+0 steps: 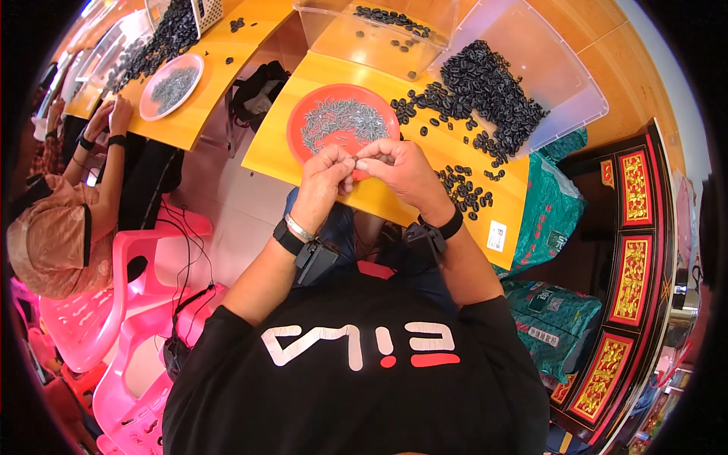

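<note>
The left hand (323, 180) and right hand (402, 171) meet over the near rim of a red plate (294, 125), thumbs and fingers pinched together; whether they grip something small, I cannot tell. Small grey metal pieces (345, 115) lie heaped in the plate, with black oval pieces (485, 83) spread rightward on the yellow table (500, 201).

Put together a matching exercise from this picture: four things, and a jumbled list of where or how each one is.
Things:
1. Red plate
2. Left hand
3. Green bags
4. Pink chairs

Places or states:
A. By the right edge of the yellow table
B. Holding grey metal pieces, with loose black pieces to its right
C. At the person's left
D. Fingers meeting those of the right hand

Right pairs: 1-B, 2-D, 3-A, 4-C
</note>
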A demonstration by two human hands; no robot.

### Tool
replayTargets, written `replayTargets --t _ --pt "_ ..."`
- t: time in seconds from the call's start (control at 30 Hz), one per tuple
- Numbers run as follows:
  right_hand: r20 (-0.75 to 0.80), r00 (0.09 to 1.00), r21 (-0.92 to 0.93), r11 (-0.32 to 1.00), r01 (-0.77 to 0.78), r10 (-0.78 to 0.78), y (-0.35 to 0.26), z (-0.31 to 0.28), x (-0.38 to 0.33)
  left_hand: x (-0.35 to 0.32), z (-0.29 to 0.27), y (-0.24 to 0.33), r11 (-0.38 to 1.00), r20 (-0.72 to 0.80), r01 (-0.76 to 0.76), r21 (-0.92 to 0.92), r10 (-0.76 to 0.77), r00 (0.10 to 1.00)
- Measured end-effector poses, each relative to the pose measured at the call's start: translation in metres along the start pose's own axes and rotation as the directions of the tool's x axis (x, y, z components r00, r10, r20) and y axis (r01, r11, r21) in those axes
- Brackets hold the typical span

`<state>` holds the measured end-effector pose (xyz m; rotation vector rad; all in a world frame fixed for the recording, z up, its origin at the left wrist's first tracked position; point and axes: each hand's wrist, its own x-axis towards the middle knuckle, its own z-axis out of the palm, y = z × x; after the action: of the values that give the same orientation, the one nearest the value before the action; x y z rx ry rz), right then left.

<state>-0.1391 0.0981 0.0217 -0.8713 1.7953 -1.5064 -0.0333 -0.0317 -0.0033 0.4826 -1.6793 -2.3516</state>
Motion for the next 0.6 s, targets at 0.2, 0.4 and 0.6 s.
replayTargets --t 0.2,0.4,0.6 --pt "-0.046 0.999 -0.175 0.984 0.019 -0.028 -0.005 0.003 -0.001 -0.001 -0.002 -0.003 1.000 0.026 -0.005 -0.014 0.006 1.000" --pt "-0.017 0.855 -0.615 0.679 0.400 -0.519 -0.017 0.005 -0.007 -0.004 0.000 0.007 0.991 0.126 0.068 -0.116 -0.053 0.991" --pt "-0.071 0.941 -0.268 0.915 0.301 -0.330 -0.013 0.004 -0.008 -0.002 -0.001 0.005 0.943 0.210 0.078 -0.324 -0.009 0.978"
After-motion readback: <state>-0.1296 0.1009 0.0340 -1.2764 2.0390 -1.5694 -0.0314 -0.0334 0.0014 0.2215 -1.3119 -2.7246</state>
